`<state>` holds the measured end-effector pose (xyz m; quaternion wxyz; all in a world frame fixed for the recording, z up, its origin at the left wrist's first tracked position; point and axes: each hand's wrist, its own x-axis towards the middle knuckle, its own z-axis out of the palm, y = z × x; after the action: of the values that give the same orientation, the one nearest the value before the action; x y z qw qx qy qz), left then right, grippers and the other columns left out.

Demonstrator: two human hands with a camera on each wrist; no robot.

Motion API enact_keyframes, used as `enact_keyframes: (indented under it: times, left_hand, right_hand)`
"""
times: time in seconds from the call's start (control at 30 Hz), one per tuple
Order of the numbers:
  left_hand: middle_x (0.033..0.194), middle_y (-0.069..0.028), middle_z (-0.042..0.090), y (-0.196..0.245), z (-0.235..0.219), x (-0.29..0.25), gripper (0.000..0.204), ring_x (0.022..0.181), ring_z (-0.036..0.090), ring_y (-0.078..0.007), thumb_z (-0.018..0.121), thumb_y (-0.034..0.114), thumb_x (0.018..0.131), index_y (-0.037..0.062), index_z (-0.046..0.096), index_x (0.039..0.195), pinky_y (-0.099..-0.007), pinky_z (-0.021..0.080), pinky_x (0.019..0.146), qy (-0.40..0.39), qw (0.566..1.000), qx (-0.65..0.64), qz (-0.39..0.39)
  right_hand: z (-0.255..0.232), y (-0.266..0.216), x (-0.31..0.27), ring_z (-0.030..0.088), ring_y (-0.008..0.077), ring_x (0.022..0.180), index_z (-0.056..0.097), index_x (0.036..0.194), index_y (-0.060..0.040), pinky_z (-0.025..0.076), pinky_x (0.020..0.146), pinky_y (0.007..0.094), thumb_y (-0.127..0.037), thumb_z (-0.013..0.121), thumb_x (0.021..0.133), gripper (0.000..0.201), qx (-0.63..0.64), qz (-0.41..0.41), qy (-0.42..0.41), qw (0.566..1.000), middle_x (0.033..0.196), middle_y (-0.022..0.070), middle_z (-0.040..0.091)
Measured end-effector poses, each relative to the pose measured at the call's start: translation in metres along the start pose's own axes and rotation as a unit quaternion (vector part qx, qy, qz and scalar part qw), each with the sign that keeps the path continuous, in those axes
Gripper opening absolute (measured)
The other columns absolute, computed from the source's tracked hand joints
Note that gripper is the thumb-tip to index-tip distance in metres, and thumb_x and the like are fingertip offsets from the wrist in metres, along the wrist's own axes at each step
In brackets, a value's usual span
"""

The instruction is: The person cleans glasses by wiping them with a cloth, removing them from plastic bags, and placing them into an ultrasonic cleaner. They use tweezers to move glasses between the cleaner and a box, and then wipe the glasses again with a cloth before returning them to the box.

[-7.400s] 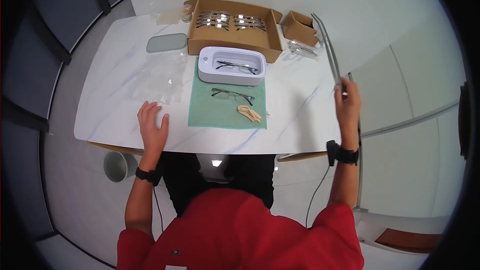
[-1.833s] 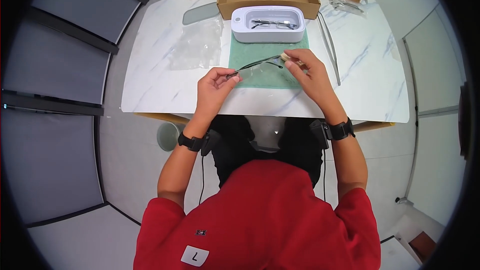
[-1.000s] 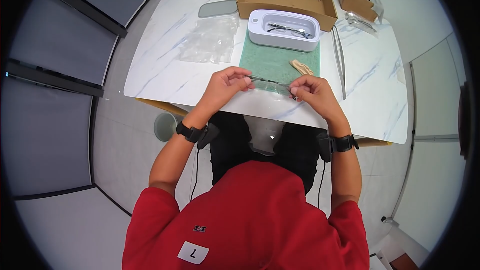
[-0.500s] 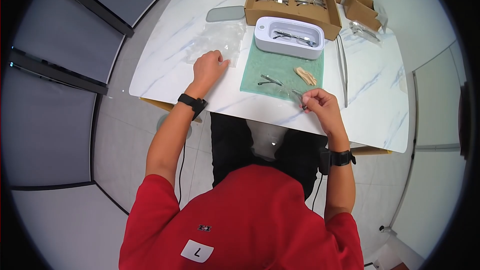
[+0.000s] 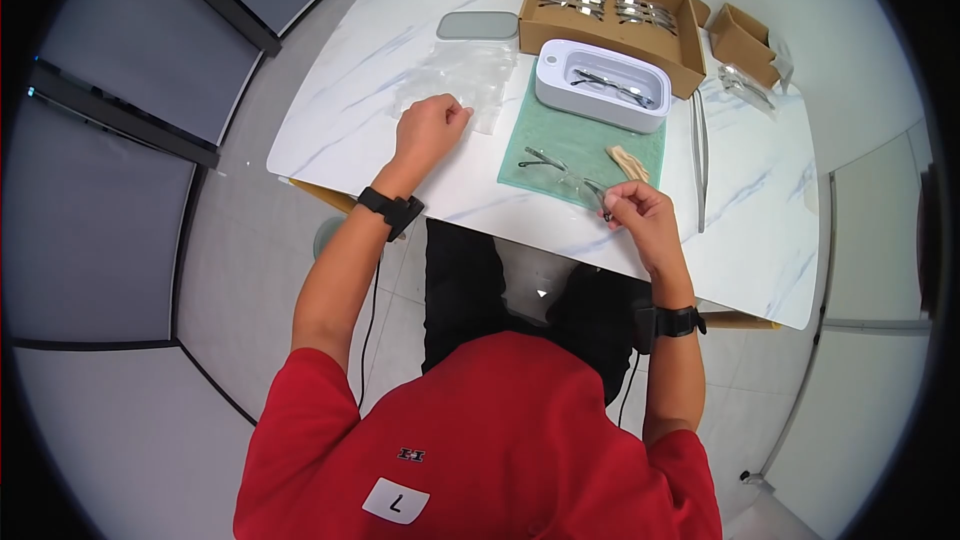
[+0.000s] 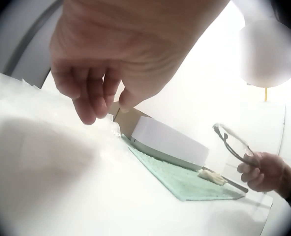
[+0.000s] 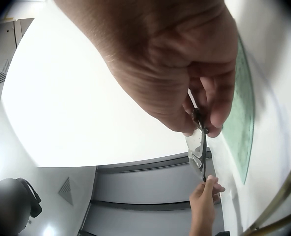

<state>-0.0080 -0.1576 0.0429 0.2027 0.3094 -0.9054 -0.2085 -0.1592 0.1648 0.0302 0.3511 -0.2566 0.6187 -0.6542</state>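
Observation:
My right hand (image 5: pixel 645 220) pinches a pair of eyeglasses (image 5: pixel 568 180) at one end, over the front edge of the green cloth (image 5: pixel 560 125); the lenses and the other end stick out to the left. In the right wrist view the fingers and thumb of the right hand (image 7: pixel 204 110) close round the frame near a hinge. My left hand (image 5: pixel 430 135) is over the near part of the clear plastic bags (image 5: pixel 485 90). Seen from the left wrist, the fingers of the left hand (image 6: pixel 101 88) hang loosely bent, nothing visible between them.
A white cleaner (image 5: pixel 600 85) with glasses inside stands on the cloth, near a beige crumpled piece (image 5: pixel 628 162). Behind are a cardboard box (image 5: pixel 615 35) of glasses, a grey lid (image 5: pixel 478 26) and a small carton (image 5: pixel 745 43). Long metal strips (image 5: pixel 700 165) lie right, bagged glasses (image 5: pixel 745 88) behind.
My left hand has let go of the glasses and moved left to the bags. My right hand still holds them. The beige piece, earlier in my right hand, lies on the cloth.

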Motion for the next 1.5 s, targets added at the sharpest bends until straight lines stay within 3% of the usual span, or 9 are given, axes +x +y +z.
enact_keyframes:
  times: [0.2,0.4,0.5,0.67,0.8,1.1,1.3,1.5]
  left_hand:
    - [0.073,-0.0101,0.067,0.004,0.011,0.012,0.029,0.068,0.065,-0.0289,0.076,0.034,0.083,0.006,0.069,0.082,-0.0395,0.051,0.062,0.048,0.994,0.082,0.062]
    - [0.078,-0.0125,0.071,-0.007,0.025,0.026,0.022,0.073,0.068,-0.0326,0.072,0.027,0.085,0.0048,0.071,0.083,-0.0417,0.053,0.066,0.032,0.993,0.094,0.066]
    - [0.079,-0.014,0.072,-0.003,0.017,0.023,0.019,0.073,0.069,-0.0337,0.07,0.023,0.087,0.0038,0.072,0.085,-0.0414,0.054,0.067,0.032,0.998,0.039,0.024]
    - [0.077,-0.014,0.073,0.002,-0.002,0.006,0.018,0.069,0.07,-0.0284,0.071,0.02,0.087,0.0032,0.074,0.089,-0.0357,0.055,0.065,0.073,0.997,-0.024,0.015]
    - [0.077,-0.0134,0.073,0.009,-0.013,-0.01,0.016,0.07,0.071,-0.0236,0.072,0.017,0.085,0.0019,0.074,0.09,-0.0329,0.055,0.066,0.079,0.994,-0.071,0.01]
    - [0.083,-0.0123,0.072,0.018,-0.026,-0.028,0.011,0.073,0.07,-0.0251,0.068,0.011,0.086,0.0011,0.069,0.091,-0.0341,0.054,0.068,0.063,0.99,-0.113,0.06]
    - [0.083,-0.0115,0.066,0.031,-0.018,-0.034,0.006,0.074,0.065,-0.0305,0.066,0.007,0.085,0.0024,0.064,0.087,-0.0381,0.052,0.066,0.108,0.982,-0.051,0.145]
    - [0.082,-0.0116,0.062,0.051,-0.017,-0.045,0.007,0.076,0.062,-0.0323,0.067,0.006,0.083,0.0027,0.061,0.084,-0.0409,0.05,0.065,0.122,0.972,-0.053,0.194]
  right_hand:
    - [0.003,0.001,-0.003,0.06,0.0077,0.068,0.069,0.097,0.0009,0.049,0.068,0.022,-0.01,0.07,0.093,0.011,-0.001,0.005,0.01,1.0,0.08,0.005,0.07]
    - [0.0,-0.006,-0.008,0.06,0.0079,0.068,0.069,0.097,0.0012,0.049,0.067,0.0222,-0.009,0.069,0.093,0.01,-0.004,0.0,0.026,1.0,0.081,0.0057,0.07]
    - [0.001,-0.007,-0.005,0.06,0.0078,0.068,0.069,0.097,0.0015,0.049,0.067,0.0221,-0.008,0.069,0.093,0.01,-0.006,-0.015,0.035,0.999,0.082,0.0059,0.07]
    - [0.036,-0.016,0.023,0.061,0.0064,0.07,0.069,0.098,0.0011,0.049,0.066,0.0205,-0.008,0.069,0.094,0.011,-0.008,-0.079,0.056,0.995,0.082,0.0045,0.07]
    - [0.065,-0.016,0.045,0.061,0.0039,0.071,0.069,0.098,0.0003,0.048,0.065,0.019,-0.01,0.071,0.094,0.012,-0.085,-0.125,0.043,0.987,0.082,0.0018,0.07]
    - [0.071,-0.014,0.061,0.058,0.0042,0.069,0.07,0.098,0.0003,0.048,0.065,0.0199,-0.01,0.072,0.091,0.013,-0.117,-0.112,0.043,0.986,0.079,0.0004,0.069]
    - [0.09,-0.023,0.058,0.056,0.0059,0.066,0.071,0.093,0.0015,0.049,0.064,0.022,-0.011,0.074,0.089,0.013,-0.191,-0.14,0.063,0.97,0.073,0.0008,0.066]
    - [0.114,-0.024,0.07,0.063,0.008,0.071,0.072,0.098,0.0034,0.052,0.067,0.0231,-0.011,0.073,0.089,0.016,-0.192,-0.098,0.044,0.975,0.08,0.0046,0.072]
